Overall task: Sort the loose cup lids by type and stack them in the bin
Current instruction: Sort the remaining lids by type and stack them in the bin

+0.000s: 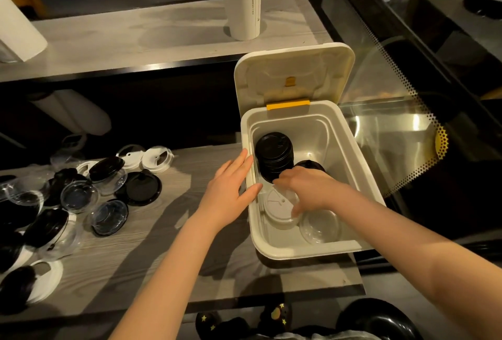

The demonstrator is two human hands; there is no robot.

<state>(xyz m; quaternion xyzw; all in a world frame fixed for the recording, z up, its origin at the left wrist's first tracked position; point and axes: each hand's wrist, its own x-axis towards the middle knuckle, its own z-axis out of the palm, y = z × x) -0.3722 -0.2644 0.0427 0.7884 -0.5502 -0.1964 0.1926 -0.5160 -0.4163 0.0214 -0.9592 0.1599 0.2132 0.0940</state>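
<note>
A white bin (pixel 361 184) stands on the wooden shelf with its hinged cover (pixel 294 73) swung up. Inside it stands a tall stack of black lids (pixel 274 155) at the far left, a second black lid (pixel 308 164) beside it, a white lid stack (pixel 277 209) at the near left and a clear lid (pixel 320 227) beside that. My left hand (pixel 231 190) rests with straight fingers against the bin's left rim. My right hand (pixel 307 190) reaches down into the bin, fingers on the white lid stack. Loose lids (pixel 108 190), black, white and clear, lie scattered on the shelf to the left.
A white paper roll (pixel 241 0) stands on the upper shelf behind the bin, another roll (pixel 19 32) at the far left. A glass display case (pixel 394 111) sits to the right. A bare strip of wooden shelf (pixel 163 231) lies between the lids and the bin.
</note>
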